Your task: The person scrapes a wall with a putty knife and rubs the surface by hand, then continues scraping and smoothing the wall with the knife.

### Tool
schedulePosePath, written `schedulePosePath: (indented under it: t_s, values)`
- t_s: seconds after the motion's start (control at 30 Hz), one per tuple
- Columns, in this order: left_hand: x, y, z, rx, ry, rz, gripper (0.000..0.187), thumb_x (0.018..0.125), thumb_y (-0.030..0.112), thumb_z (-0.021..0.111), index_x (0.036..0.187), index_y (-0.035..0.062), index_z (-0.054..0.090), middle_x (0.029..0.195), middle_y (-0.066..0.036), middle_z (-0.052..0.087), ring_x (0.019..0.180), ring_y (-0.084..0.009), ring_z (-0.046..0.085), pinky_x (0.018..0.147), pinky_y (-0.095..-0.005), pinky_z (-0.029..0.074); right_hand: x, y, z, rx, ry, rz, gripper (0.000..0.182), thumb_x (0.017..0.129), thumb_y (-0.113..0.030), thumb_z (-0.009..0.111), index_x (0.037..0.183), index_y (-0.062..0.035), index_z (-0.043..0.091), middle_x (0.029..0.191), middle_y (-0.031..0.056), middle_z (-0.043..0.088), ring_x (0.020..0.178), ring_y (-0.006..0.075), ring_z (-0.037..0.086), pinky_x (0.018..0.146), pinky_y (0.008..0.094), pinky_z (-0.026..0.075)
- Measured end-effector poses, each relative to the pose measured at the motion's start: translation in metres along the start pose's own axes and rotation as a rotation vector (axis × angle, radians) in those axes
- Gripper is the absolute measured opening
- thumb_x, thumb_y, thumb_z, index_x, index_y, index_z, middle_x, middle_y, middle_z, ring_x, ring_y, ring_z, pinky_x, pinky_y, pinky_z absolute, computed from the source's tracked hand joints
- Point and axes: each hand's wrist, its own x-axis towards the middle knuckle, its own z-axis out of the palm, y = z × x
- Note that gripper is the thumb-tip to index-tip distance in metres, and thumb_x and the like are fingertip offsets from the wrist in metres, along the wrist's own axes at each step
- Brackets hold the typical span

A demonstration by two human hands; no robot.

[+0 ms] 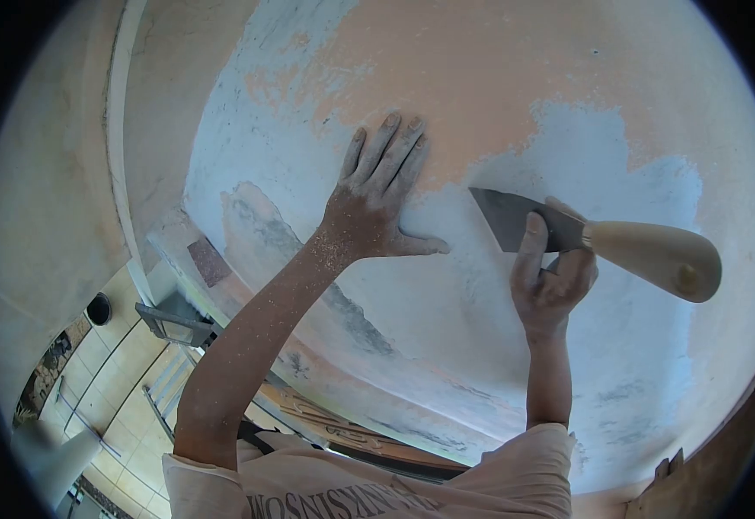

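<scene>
My left hand [380,195] lies flat on the wall [473,78], fingers spread and coated in pale dust. In my right hand [554,270] is a putty knife [516,216], gripped around its metal blade near the wooden handle, which points right. The blade's wide edge faces left, close over a scraped whitish patch [447,303]. Peach-coloured paint still covers the upper middle of the wall, with a ragged border where it meets the white. Dust specks dot my left wrist and forearm.
Below left, a floodlight [172,326] stands near the wall's lower edge. Beyond it are a tiled floor [127,372], a dark round container [99,309] and a thin rod [89,418]. A white pipe-like strip [120,112] runs along the left. Dark wood [715,450] borders the lower right.
</scene>
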Motion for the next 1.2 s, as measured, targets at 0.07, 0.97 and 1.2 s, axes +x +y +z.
schedulePosePath:
  t_s: [0.07, 0.97, 1.2]
  values:
    - [-0.001, -0.002, 0.001, 0.01, 0.006, 0.003, 0.116, 0.056, 0.083, 0.055, 0.133, -0.0019, 0.034, 0.14, -0.021, 0.032, 0.133, -0.039, 0.024, 0.106, -0.058, 0.015, 0.002, -0.004, 0.0, 0.201, 0.139, 0.398, 0.024, 0.082, -0.001, 0.061, 0.101, 0.0047, 0.047, 0.087, 0.0173, 0.061, 0.069, 0.0214, 0.061, 0.062, 0.0298, 0.05]
    - [0.002, 0.01, -0.047, 0.028, -0.292, -0.017, 0.1, 0.069, 0.06, 0.066, 0.139, 0.0028, 0.024, 0.144, -0.022, 0.023, 0.134, -0.0401, 0.019, 0.105, -0.0538, 0.026, -0.14, -0.105, -0.035, 0.605, -0.227, 0.716, 0.009, 0.08, -0.007, 0.062, 0.088, -0.0039, 0.065, 0.142, 0.0223, 0.03, 0.128, 0.0369, 0.034, 0.1, 0.0477, 0.033]
    - [-0.068, 0.052, -0.112, -0.477, -0.576, -0.84, 0.085, 0.082, 0.044, 0.063, 0.14, 0.001, 0.019, 0.137, -0.022, 0.035, 0.125, -0.0332, 0.04, 0.101, -0.045, 0.035, -0.154, -0.131, -0.018, 0.244, -0.078, 0.532, 0.023, 0.072, -0.023, 0.069, 0.094, -0.0287, 0.069, 0.14, 0.0084, 0.038, 0.133, 0.0461, 0.016, 0.106, 0.0624, 0.006]
